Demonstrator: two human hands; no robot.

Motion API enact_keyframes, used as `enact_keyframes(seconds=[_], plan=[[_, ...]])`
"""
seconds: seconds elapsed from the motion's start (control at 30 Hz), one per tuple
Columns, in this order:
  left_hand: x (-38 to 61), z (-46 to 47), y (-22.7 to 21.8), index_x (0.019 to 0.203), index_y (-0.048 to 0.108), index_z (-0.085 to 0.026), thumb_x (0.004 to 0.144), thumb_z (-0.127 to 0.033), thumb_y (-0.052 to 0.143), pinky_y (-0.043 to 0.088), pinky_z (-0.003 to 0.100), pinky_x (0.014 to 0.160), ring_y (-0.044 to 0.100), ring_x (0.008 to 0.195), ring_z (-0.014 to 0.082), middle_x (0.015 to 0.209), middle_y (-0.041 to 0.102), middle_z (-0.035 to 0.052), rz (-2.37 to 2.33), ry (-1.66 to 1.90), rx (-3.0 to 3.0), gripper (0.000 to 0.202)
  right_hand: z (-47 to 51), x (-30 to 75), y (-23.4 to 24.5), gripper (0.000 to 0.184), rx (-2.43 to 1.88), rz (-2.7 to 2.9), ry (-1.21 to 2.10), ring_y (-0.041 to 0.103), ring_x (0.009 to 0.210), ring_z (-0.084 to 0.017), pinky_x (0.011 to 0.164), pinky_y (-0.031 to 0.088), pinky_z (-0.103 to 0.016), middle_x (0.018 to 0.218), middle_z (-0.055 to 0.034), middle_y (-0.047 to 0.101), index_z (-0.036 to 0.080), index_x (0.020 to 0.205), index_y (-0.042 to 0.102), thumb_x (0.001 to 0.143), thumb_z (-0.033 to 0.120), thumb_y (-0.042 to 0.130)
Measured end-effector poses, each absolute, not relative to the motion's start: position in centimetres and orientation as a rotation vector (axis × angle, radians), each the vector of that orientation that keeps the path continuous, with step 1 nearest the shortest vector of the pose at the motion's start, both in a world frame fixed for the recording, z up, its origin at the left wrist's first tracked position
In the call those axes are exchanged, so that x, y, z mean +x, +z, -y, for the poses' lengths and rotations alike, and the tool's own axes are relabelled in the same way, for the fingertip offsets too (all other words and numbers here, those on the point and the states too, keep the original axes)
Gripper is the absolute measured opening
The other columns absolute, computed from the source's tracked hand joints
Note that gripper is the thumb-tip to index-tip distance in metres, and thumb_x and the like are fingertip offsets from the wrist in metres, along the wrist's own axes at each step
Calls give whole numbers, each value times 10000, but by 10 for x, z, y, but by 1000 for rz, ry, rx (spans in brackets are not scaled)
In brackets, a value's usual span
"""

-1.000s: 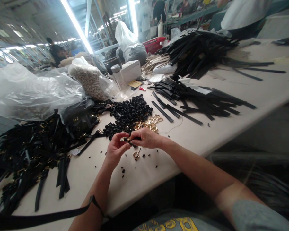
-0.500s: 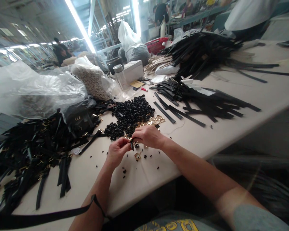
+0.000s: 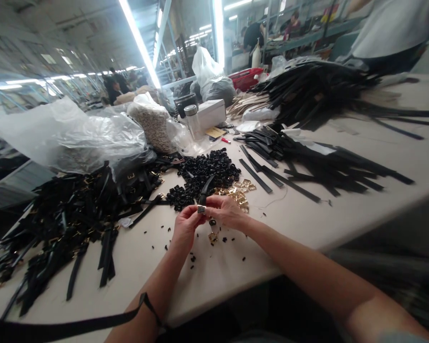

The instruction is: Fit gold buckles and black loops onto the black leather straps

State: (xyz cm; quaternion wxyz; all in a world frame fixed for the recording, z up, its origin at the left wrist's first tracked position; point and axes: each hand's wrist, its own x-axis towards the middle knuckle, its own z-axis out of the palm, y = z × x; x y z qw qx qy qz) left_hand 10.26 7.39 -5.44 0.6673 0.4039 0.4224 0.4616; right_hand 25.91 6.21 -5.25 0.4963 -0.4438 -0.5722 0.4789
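Both hands meet above the table over a short black strap (image 3: 206, 187) with a metal buckle (image 3: 201, 208) at its near end. My left hand (image 3: 186, 226) pinches the buckle end from the left. From the right, the fingers of my right hand (image 3: 226, 213) are closed on the same strap, just by the buckle. The strap's free end points up and away. Right behind the hands lies a heap of small black loops (image 3: 209, 166). Loose gold buckles (image 3: 240, 193) lie beside it on the right, and a few gold frames (image 3: 212, 237) are below the hands.
Finished-looking black straps with buckles (image 3: 82, 209) are piled at left. Plain black strips (image 3: 303, 157) lie at right, with a larger bundle (image 3: 321, 88) behind. Plastic bags (image 3: 93, 133), a glass bottle (image 3: 192, 121) and a white box (image 3: 212, 113) stand at the back. People are beyond.
The strap has been turned: it hung down below my fingers before and now points up, its buckle facing me. My view has shifted, so the scene sits lower and further right.
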Motion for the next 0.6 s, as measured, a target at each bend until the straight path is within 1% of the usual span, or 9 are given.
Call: enact_keyframes(seconds=[0.1, 0.23, 0.33, 0.4, 0.5, 0.57, 0.6], plan=[[105, -73, -57, 745, 684, -141, 605, -374, 845, 482, 224, 601, 634, 604, 119, 657, 683, 13, -952, 1026, 980, 316, -63, 253, -56, 354, -929, 1151, 1383, 610, 648, -117, 624, 500, -251, 800, -24, 700, 147, 945, 728, 744, 439, 728], [106, -73, -57, 730, 679, -139, 619, -392, 828, 467, 236, 600, 625, 607, 130, 646, 678, 19, -996, 1024, 1105, 314, -64, 246, -59, 367, -883, 1009, 1451, 571, 538, -93, 536, 478, -234, 667, -1, 657, 130, 841, 719, 699, 467, 760], [104, -74, -57, 828, 694, -146, 672, -400, 790, 459, 242, 598, 627, 627, 136, 706, 697, 31, -1030, 999, 1214, 313, -66, 248, -55, 358, -890, 991, 1398, 571, 525, -100, 512, 478, -235, 644, 5, 655, 143, 807, 701, 694, 478, 759], [100, -76, -58, 860, 683, -163, 716, -389, 757, 457, 242, 590, 623, 631, 136, 722, 689, 21, -1060, 985, 1320, 278, -67, 254, -51, 332, -903, 1002, 1282, 602, 587, -111, 560, 500, -241, 702, -5, 685, 158, 802, 691, 706, 470, 751], [95, -77, -60, 781, 670, -187, 763, -335, 719, 453, 240, 590, 576, 610, 118, 719, 646, 2, -1096, 956, 1685, 158, -66, 264, -45, 296, -938, 1042, 1107, 630, 662, -118, 632, 518, -248, 769, -22, 708, 165, 787, 661, 752, 453, 720], [94, -77, -61, 749, 683, -200, 770, -278, 710, 451, 243, 595, 553, 615, 113, 767, 639, 8, -1083, 845, 2007, 86, -65, 268, -43, 290, -952, 1058, 1086, 633, 647, -117, 618, 521, -248, 749, -23, 701, 167, 769, 625, 783, 449, 690], [94, -77, -61, 761, 696, -209, 762, -249, 714, 453, 248, 603, 557, 633, 118, 807, 647, 13, -1068, 770, 2143, 45, -64, 269, -43, 288, -951, 1060, 1095, 634, 635, -116, 609, 525, -247, 731, -20, 695, 169, 763, 609, 790, 447, 682]])
